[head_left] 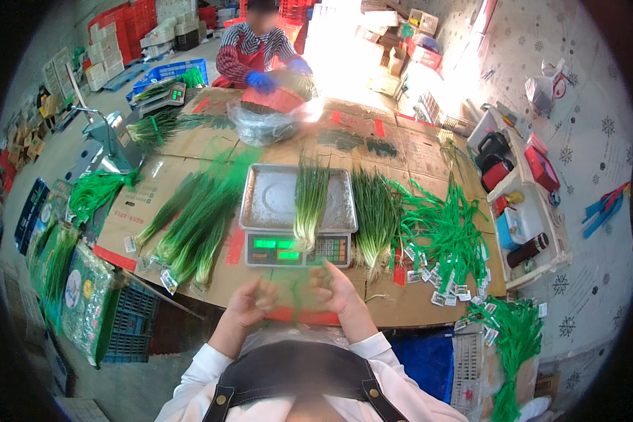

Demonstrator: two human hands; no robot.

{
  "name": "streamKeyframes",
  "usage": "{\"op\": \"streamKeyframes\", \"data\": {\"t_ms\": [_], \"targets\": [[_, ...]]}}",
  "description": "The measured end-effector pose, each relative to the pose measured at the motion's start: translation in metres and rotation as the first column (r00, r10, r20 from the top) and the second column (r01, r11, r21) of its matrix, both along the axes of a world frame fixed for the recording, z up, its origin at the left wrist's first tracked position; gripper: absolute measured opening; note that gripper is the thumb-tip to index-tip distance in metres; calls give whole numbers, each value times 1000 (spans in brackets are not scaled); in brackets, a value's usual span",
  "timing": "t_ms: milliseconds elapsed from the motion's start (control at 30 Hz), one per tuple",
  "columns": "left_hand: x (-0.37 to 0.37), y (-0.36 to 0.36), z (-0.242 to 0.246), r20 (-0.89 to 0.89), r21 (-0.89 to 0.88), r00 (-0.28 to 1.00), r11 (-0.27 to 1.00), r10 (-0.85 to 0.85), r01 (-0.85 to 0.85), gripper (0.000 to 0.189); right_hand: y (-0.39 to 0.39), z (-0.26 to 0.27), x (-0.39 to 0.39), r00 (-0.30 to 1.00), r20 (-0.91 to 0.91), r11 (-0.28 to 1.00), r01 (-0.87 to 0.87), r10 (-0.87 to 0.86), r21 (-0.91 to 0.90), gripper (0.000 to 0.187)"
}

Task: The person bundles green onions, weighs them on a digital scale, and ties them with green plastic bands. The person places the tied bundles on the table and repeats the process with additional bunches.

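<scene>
Between my left hand (252, 301) and my right hand (336, 287) a green mesh net bag (295, 295) is stretched, blurred by motion; both hands have hold of it in front of the scale. A bunch of green onions (311, 203) lies on the steel pan of a digital scale (271, 198), its roots over the lit display. Right of the scale rests a loose pile of green onions (374, 216). At the left lie several bundles in green netting (190, 237) with small tags. Many tagged green net bags (446, 237) are heaped at the right.
Cardboard covers the table (343, 300). Across it a person in blue gloves (262, 82) handles a large bundle over clear plastic. A metal bench device (111, 140) and another scale (169, 97) stand left. A white rack (533, 227) holds a flask at right; more net bags (517, 343) hang below.
</scene>
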State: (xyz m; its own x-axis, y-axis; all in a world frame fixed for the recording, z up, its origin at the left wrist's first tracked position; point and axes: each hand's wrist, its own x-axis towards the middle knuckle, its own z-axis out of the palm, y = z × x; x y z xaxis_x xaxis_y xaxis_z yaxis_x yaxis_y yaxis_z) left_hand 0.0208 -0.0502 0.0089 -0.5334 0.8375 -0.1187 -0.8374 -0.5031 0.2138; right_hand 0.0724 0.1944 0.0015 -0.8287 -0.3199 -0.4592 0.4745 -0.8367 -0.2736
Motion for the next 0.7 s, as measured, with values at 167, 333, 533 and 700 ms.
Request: {"op": "streamKeyframes", "data": {"t_ms": [167,333,533,700], "targets": [[-4,14,-14,-8,-581,991,807,130,-110,22,-8,0,8,978,-208,997,-30,15,-65,40],[-16,12,-23,589,-66,807,998,49,-12,32,-7,2,5,915,-323,896,82,-242,-436,27],[-4,-7,-14,-185,74,978,991,-93,108,27,9,13,5,850,-363,855,176,-382,-488,23],[-11,6,7,102,95,953,951,284,-293,33,10,23,13,686,-727,966,-166,-31,-198,31]]}}
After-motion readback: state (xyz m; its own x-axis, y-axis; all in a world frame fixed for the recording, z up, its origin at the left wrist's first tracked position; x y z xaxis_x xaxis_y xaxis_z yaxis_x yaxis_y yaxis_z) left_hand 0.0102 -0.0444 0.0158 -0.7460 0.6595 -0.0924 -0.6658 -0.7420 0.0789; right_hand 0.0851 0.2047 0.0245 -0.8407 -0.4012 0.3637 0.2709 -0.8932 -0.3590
